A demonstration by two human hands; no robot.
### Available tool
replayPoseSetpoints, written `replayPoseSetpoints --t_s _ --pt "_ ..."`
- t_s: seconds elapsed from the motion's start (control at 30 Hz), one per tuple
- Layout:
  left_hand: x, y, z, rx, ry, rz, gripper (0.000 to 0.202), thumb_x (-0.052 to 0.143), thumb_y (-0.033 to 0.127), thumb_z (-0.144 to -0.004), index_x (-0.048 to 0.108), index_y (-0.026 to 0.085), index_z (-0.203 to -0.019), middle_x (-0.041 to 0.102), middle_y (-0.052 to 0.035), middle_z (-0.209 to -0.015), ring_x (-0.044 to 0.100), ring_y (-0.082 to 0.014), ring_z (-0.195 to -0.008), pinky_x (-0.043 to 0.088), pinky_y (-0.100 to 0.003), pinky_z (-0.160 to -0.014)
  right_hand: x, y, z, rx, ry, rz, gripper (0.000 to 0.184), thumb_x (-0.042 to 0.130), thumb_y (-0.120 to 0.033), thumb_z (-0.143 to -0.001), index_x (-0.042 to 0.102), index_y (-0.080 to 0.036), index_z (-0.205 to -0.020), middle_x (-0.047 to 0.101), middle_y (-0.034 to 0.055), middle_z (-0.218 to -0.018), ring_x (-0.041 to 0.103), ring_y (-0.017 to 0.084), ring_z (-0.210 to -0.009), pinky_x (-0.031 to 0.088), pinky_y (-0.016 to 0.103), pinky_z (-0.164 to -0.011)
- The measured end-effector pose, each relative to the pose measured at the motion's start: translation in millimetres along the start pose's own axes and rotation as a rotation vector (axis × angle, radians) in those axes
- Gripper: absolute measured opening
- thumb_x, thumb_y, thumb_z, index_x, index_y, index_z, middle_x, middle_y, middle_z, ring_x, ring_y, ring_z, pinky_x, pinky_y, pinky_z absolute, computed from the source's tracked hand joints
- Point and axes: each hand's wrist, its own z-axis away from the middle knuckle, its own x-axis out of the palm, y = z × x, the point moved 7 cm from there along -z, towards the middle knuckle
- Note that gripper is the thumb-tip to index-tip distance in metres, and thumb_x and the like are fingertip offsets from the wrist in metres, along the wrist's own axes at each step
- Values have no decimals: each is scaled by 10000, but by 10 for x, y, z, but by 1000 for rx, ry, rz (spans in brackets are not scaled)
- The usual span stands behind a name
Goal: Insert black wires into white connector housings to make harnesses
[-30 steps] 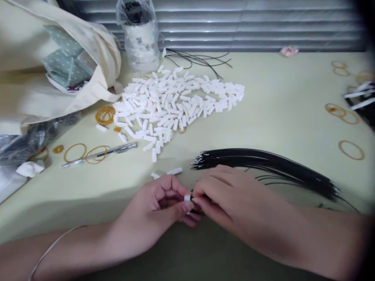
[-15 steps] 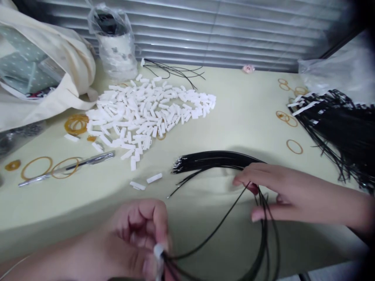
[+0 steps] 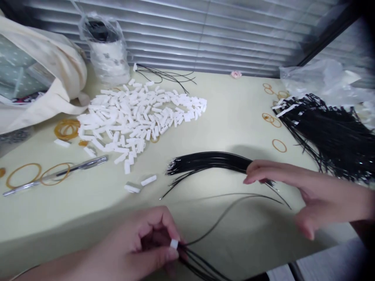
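My left hand [image 3: 146,246] is low in the view, pinching a small white connector [image 3: 174,244] with several thin black wires [image 3: 205,234] trailing from it to the right. My right hand [image 3: 295,187] hovers over the table with fingers stretched out and apart, its fingertips touching the right part of a loose bundle of black wires [image 3: 205,160]. A big heap of white connectors [image 3: 137,113] lies behind, and two stray connectors [image 3: 140,184] sit near the bundle's bare ends.
A cream cloth bag [image 3: 38,78] and a plastic-wrapped roll [image 3: 107,48] stand at the back left. Rubber bands [image 3: 66,128] and a pen [image 3: 58,171] lie left. A large pile of finished black wires [image 3: 331,132] and clear plastic [image 3: 322,82] fill the right. The table edge [image 3: 263,265] is close.
My hands have parted. The left has drawn the connector and its wires toward me. The right has let go of the wires and opened, moving right along the bundle. The view has swung right.
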Motion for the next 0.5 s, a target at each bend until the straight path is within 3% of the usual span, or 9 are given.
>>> replayPoseSetpoints --t_s 0.07,0.13,0.3,0.4,0.5 --pt "27 18 7 15 8 -179 172 556 371 -850 569 200 -870 669 -53 -985 617 -163 -847 480 -248 -712 100 -24 -145 3 154 -41 439 571 -502 -820 504 -245 -1170 561 79 -1076 578 192 -952 523 307 -752" --pt "41 23 25 24 18 -335 215 517 399 -862 594 201 -894 683 -62 -965 622 -174 -832 473 -236 -681 209 -52 -296 32 317 124 396 616 -335 -822 498 -185 -1169 530 105 -1070 539 208 -1001 484 359 -840" --pt "47 160 43 173 66 -468 196 551 340 -846 671 185 -839 710 -50 -831 636 -164 -764 461 -234 -701 422 -10 -661 -71 363 195 329 589 -236 -838 498 -120 -1133 547 114 -1021 521 204 -976 460 374 -859" --pt "-16 155 21 153 125 -261 112 618 279 -805 672 183 -788 707 -26 -790 640 -152 -754 460 -232 -708 344 10 -780 -123 355 203 269 588 -249 -844 525 -134 -1079 568 100 -978 518 203 -934 452 383 -836" --pt "-122 70 -9 65 221 143 69 635 228 -789 593 174 -801 668 8 -749 630 -126 -693 471 -229 -675 264 -199 -874 -164 342 175 249 596 -253 -842 548 -142 -1059 566 88 -970 512 184 -912 450 350 -808"
